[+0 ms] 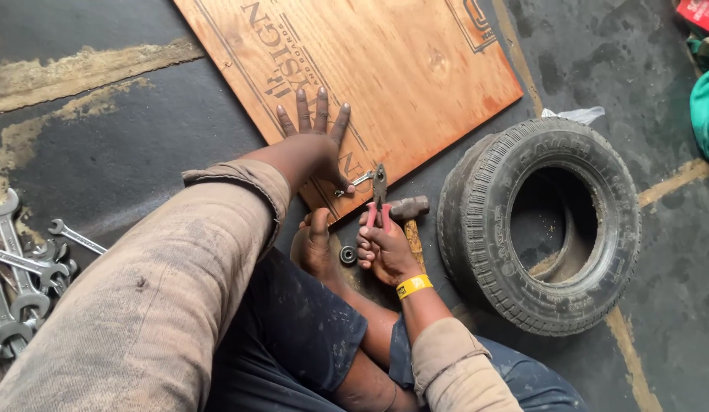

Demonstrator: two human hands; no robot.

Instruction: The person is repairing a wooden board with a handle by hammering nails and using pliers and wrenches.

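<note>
A person sits on a dark, stained concrete floor (125,137), seen from above. At far left a cluster of steel open-ended spanners (22,267) lies loose on the floor. Next, the left hand (312,141) is spread flat, fingers splayed, pressing on the near edge of an orange plywood board (415,61); by its thumb sits a small metal key-like piece (358,181), too small to identify. A bare foot (315,248) rests beside a small dark round bearing-like part (348,255). The right hand (383,252), wearing a yellow wristband (413,286), is closed around the red handles of steel pliers (379,194), jaws pointing at the metal piece. The pliers look stiff, fairly light, best gripped by the padded handles. Beneath lies a hammer (408,210). At right lies a worn rubber tyre (538,225).
</note>
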